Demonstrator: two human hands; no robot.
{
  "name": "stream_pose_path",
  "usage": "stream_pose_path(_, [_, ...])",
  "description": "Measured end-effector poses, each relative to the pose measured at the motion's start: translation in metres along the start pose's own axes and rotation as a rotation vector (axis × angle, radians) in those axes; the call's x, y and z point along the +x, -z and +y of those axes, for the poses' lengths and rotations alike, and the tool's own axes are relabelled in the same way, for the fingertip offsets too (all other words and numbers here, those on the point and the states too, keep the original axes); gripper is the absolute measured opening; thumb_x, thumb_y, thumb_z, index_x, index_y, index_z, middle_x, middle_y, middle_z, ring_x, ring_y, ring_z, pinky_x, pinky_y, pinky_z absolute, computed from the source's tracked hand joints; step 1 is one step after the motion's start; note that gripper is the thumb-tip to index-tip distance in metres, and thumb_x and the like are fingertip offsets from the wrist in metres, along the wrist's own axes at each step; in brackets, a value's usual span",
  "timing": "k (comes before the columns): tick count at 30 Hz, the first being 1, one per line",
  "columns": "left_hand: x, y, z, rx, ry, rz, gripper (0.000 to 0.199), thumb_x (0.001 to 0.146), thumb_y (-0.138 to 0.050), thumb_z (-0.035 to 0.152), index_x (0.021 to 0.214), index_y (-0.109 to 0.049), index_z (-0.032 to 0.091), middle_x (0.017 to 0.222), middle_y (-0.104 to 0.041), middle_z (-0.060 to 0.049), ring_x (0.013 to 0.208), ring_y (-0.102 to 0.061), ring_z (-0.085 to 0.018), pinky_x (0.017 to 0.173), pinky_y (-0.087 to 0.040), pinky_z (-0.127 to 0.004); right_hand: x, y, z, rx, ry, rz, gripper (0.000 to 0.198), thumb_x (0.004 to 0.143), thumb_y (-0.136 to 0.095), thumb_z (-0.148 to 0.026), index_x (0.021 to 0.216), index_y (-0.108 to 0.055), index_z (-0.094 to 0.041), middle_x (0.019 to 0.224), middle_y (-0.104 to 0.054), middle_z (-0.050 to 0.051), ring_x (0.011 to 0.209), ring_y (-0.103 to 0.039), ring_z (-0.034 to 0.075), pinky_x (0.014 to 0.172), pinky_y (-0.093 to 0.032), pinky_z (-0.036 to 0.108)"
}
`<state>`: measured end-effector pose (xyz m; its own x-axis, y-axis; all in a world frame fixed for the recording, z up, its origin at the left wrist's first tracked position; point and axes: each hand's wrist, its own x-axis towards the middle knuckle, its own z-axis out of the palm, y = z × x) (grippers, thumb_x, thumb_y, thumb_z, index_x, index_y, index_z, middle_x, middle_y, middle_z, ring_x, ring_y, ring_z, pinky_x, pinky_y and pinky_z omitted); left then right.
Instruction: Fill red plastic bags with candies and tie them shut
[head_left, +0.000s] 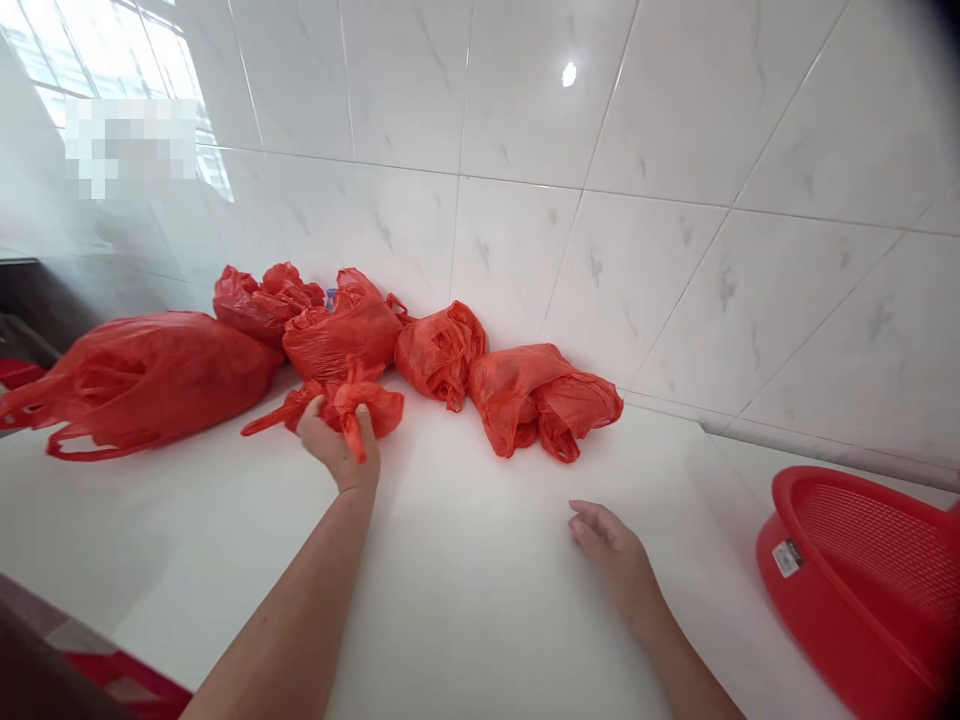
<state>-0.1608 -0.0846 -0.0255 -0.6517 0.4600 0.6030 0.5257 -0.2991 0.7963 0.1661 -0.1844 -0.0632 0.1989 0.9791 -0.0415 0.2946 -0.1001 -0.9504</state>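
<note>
The left hand (341, 455) is gripping a small red bag (387, 411), while the right hand (613, 552) is hovering over the white worktop (465, 570), its grip loosely open.

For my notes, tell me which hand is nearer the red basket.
Right: the right hand is left of the basket, apart from it; the left hand is farther left, gripping a small red bag.

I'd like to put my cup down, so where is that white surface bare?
Between the left forearm and right hand; between that hand and the red basket; and left of that forearm, in front of the biggest bag. It's crowded along the tiled wall, where red bags bunch together.
</note>
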Motion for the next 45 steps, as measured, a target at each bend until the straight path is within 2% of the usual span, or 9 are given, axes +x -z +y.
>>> stream_pose_path(3, [0.001, 0.001, -0.007, 0.226, -0.116, 0.176, 0.074, 0.072, -0.065, 0.030, 0.133, -0.030, 0.008, 0.143, -0.024, -0.021, 0.133, -0.021, -0.034, 0.109, -0.015, -0.051, 0.009, -0.006, -0.004, -0.101, 0.016, 0.116, 0.031, 0.076, -0.056, -0.043, 0.102, -0.062, -0.027, 0.095, -0.062, 0.002, 0.081, -0.056, 0.018, 0.074, -0.044, 0.031])
stream_pose_path(8, [-0.023, -0.011, 0.020, 0.271, -0.467, -0.008, 0.050, 0.074, -0.064, 0.025, 0.122, -0.050, 0.018, 0.148, -0.020, -0.015, 0.137, -0.012, -0.035, 0.108, -0.009, -0.057, 0.040, -0.020, -0.012, -0.159, 0.122, 0.298, 0.032, 0.076, -0.052, -0.037, 0.105, -0.058, -0.024, 0.113, -0.056, 0.004, 0.083, -0.056, 0.018, 0.074, -0.044, 0.031])
stream_pose_path(17, [-0.098, -0.042, 0.052, 0.120, -0.902, -0.944, 0.047, 0.080, -0.051, 0.012, 0.126, -0.047, 0.024, 0.147, -0.030, -0.009, 0.137, -0.023, -0.027, 0.109, -0.024, -0.049, 0.100, -0.037, -0.013, -0.272, 0.275, 0.450, 0.059, 0.073, -0.057, -0.039, 0.126, -0.044, -0.017, 0.124, -0.049, 0.014, 0.111, -0.048, 0.028, 0.089, -0.040, 0.038])
stream_pose_path(23, [-0.105, -0.069, 0.040, 0.188, -0.717, -1.102, 0.057, 0.079, -0.059, 0.032, 0.132, -0.040, 0.025, 0.149, -0.026, -0.010, 0.136, -0.024, -0.030, 0.104, -0.030, -0.049, 0.110, -0.037, -0.012, -0.476, 0.321, 0.393, 0.033, 0.075, -0.051, -0.022, 0.107, -0.056, -0.020, 0.092, -0.062, 0.009, 0.089, -0.055, 0.027, 0.078, -0.042, 0.038])
stream_pose_path(26, [-0.102, -0.080, 0.031, 0.242, -0.554, -1.086, 0.057, 0.080, -0.056, 0.038, 0.132, -0.041, 0.022, 0.148, -0.027, -0.014, 0.131, -0.033, -0.031, 0.100, -0.035, -0.048, 0.102, -0.037, -0.018, -0.493, 0.349, 0.524, 0.036, 0.074, -0.045, -0.013, 0.110, -0.053, -0.015, 0.107, -0.056, 0.015, 0.102, -0.048, 0.029, 0.086, -0.038, 0.043])
stream_pose_path(32, [-0.100, -0.087, 0.026, 0.112, -0.431, -1.046, 0.052, 0.080, -0.052, 0.021, 0.130, -0.041, 0.019, 0.135, -0.045, -0.013, 0.122, -0.045, -0.026, 0.097, -0.038, -0.042, 0.074, -0.067, -0.042, -0.593, 0.741, 0.370, 0.020, 0.082, -0.041, -0.014, 0.094, -0.056, -0.019, 0.095, -0.056, 0.009, 0.093, -0.050, 0.023, 0.085, -0.040, 0.038])
stream_pose_path(35, [-0.097, -0.086, 0.027, -0.027, -0.306, -1.021, 0.046, 0.081, -0.042, 0.012, 0.126, -0.043, 0.021, 0.118, -0.056, -0.011, 0.105, -0.056, -0.022, 0.087, -0.045, -0.039, 0.078, -0.087, -0.043, -0.478, 0.710, 0.266, 0.029, 0.084, -0.033, -0.011, 0.101, -0.056, -0.019, 0.096, -0.057, 0.008, 0.089, -0.055, 0.020, 0.079, -0.045, 0.033])
stream_pose_path(40, [-0.088, -0.083, 0.027, -0.172, 0.045, -0.876, 0.037, 0.083, -0.040, 0.015, 0.119, -0.043, 0.024, 0.099, -0.062, -0.006, 0.086, -0.060, -0.019, 0.077, -0.047, -0.035, 0.110, -0.095, -0.032, -0.394, 0.630, 0.245, 0.070, 0.074, -0.049, -0.014, 0.139, -0.023, -0.018, 0.138, -0.038, 0.014, 0.126, -0.037, 0.025, 0.098, -0.038, 0.041])
stream_pose_path(45, [-0.085, -0.085, 0.028, -0.168, -0.038, -0.755, 0.032, 0.083, -0.043, 0.018, 0.114, -0.046, 0.022, 0.110, -0.057, -0.007, 0.098, -0.057, -0.019, 0.085, -0.046, -0.037, 0.126, -0.088, -0.031, -0.326, 0.466, 0.193, 0.066, 0.068, -0.052, -0.011, 0.132, -0.037, -0.017, 0.127, -0.051, 0.015, 0.117, -0.046, 0.029, 0.096, -0.035, 0.045])
